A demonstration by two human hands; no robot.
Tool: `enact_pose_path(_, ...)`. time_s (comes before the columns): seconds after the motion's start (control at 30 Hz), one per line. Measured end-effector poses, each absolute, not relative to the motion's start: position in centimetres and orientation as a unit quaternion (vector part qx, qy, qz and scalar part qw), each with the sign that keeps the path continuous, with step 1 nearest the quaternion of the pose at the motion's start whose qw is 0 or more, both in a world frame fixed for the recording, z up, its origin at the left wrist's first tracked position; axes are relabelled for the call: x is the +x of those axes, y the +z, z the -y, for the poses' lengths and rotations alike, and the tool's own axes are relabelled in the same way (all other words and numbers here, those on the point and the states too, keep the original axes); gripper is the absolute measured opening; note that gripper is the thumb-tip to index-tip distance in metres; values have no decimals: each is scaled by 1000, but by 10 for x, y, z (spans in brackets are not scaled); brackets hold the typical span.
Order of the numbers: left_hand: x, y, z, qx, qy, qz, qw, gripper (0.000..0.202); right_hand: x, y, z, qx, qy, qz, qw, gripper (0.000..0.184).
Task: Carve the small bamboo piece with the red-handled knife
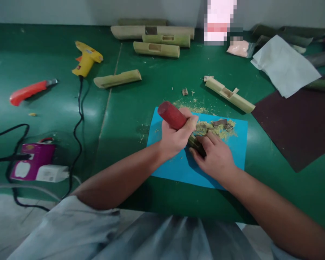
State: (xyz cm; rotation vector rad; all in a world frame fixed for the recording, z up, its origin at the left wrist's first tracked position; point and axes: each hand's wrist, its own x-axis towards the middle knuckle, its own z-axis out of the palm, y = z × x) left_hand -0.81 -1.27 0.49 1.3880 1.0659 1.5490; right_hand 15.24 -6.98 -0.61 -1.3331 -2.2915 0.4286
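Note:
My left hand (174, 135) is closed around a tool with a thick red handle (172, 114); its working end is hidden behind my fingers. Under my right hand (218, 155), a short dark green bamboo piece (196, 145) is gripped and pressed down over a blue sheet (173, 169). The tool's lower end meets the bamboo between the two hands. Beyond my fingers, a heap of pale shavings (219, 130) lies on the sheet, with a dark brown scrap (220, 122) on top.
Left on the green table (130, 126) lie a yellow glue gun (88, 59), a red-handled cutter (29, 92) and a purple box (34, 160) among cords. Cut bamboo tubes (157, 49) line the back. A notched bamboo piece (230, 95), white paper (284, 66) and brown sheet (295, 126) lie right.

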Motion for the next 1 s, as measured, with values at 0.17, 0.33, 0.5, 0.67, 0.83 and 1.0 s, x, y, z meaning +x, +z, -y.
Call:
enact_pose_path(0.17,-6,3,10,530,606,-444,395,47,153,-8,69,-486,155,831,221,30)
enact_pose_path(0.33,-9,6,13,522,583,-478,400,41,152,-9,67,-487,146,835,209,28)
enact_pose_path(0.5,-12,8,21,507,575,-496,408,38,155,-9,65,-483,154,836,210,28)
enact_pose_path(0.67,-13,4,28,472,600,-503,406,42,156,-11,66,-477,138,842,214,24)
enact_pose_path(0.83,-15,0,28,483,610,-489,395,43,156,-11,68,-477,134,841,216,27)
enact_pose_path(1.0,-17,-3,30,497,611,-485,380,44,157,-10,67,-472,144,843,214,26)
